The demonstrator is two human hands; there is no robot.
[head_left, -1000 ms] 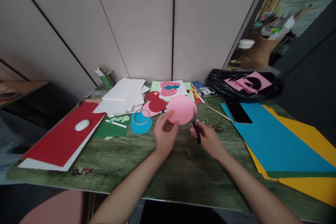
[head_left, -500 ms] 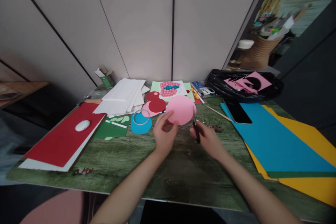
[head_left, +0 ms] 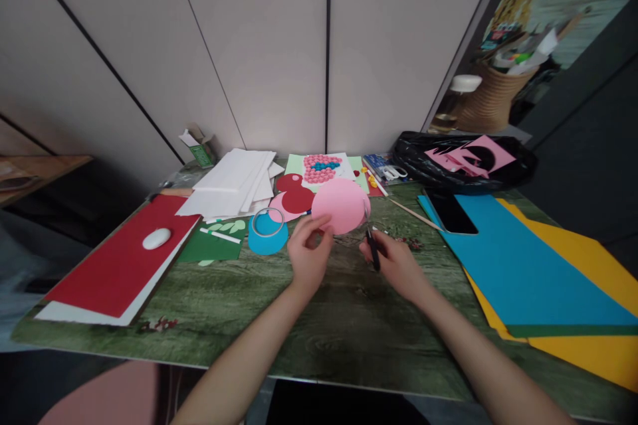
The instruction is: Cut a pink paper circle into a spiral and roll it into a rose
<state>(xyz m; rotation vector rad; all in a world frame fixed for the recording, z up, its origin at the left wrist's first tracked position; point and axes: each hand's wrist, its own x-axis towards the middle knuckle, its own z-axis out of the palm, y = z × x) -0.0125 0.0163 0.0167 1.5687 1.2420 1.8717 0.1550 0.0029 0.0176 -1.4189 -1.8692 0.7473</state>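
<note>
Since a second ago: pink paper circle [head_left: 341, 206] is sitting slightly higher and further left, and the small flap then sticking out at its right edge is no longer showing; both hands are staying almost where they were.

Left hand [head_left: 306, 255] is pinching the circle's lower left edge between thumb and fingertips, holding it up above the green wood-grain table [head_left: 343, 319] and tilted toward the camera. Right hand [head_left: 393, 262] is gripping black-handled scissors [head_left: 373, 254], fingers closed round the handle; the thin blades are reaching up to the circle's right edge. Whether the blades are touching the paper cannot be told. The circle is thus lying between the two hands and just beyond them.

Circle appearance: plain pink card, matte, outline nearly round, no print showing.

Just left of the left hand, a blue paper disc [head_left: 268, 234] is lying flat with a clear tape ring [head_left: 268, 220] on it
</note>
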